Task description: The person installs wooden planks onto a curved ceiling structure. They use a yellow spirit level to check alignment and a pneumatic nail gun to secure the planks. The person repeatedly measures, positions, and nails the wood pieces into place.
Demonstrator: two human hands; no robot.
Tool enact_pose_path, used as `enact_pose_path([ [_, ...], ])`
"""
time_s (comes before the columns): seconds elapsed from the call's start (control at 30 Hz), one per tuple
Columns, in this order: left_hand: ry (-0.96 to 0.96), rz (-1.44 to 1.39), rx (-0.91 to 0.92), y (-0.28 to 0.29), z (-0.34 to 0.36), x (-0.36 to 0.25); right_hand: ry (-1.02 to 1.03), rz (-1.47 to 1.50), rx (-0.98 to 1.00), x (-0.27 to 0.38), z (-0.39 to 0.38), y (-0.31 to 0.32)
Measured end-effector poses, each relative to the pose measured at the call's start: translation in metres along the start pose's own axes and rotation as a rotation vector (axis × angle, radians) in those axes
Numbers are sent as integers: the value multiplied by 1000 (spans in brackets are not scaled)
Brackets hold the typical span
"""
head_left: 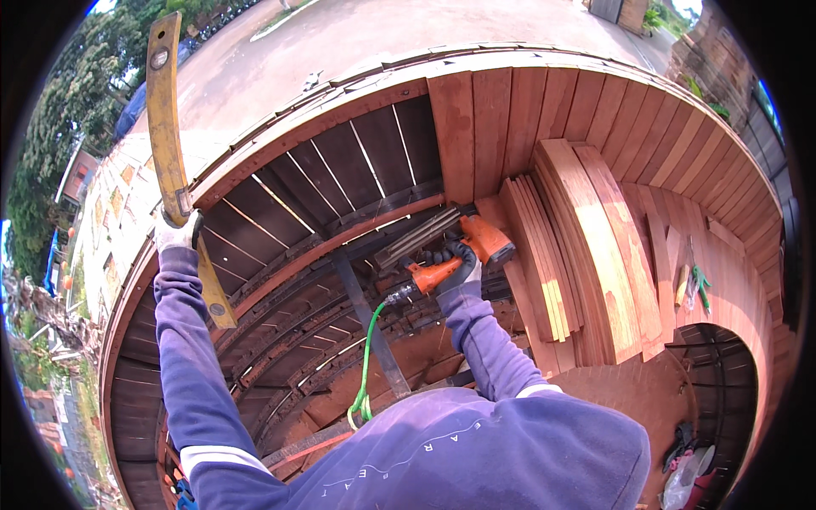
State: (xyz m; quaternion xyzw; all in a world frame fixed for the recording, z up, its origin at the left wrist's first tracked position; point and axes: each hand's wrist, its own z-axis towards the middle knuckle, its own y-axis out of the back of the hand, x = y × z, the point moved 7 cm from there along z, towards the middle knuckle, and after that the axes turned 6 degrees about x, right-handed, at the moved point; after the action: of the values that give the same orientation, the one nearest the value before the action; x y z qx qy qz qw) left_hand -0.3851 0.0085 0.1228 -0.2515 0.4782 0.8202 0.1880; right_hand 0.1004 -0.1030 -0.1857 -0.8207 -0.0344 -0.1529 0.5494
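Note:
A long yellow spirit level stands out past the curved wooden rim on the left, its lower end reaching inside the frame. My left hand, in a pale glove, is closed round its middle. At the centre, my right hand, gloved too, grips the handle of an orange air nail gun. The gun's long, dark nail magazine points up and left. From the handle's end a green air hose runs down toward my body. Beside the gun is a stack of reddish wooden boards.
Dark slats with gaps line the curved frame on the left. Fitted reddish boards continue round to the right. Near an arched opening lie green-handled pliers. A dark metal bar crosses the hollow below the gun.

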Motion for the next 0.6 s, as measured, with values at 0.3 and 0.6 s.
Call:
enact_pose_path([
  [0.3,-36,15,9,0,-2,-9,0,24,-17,5,2,3],
  [0.6,-30,5,25,0,1,0,33,21,-43,28,-7,-17],
])
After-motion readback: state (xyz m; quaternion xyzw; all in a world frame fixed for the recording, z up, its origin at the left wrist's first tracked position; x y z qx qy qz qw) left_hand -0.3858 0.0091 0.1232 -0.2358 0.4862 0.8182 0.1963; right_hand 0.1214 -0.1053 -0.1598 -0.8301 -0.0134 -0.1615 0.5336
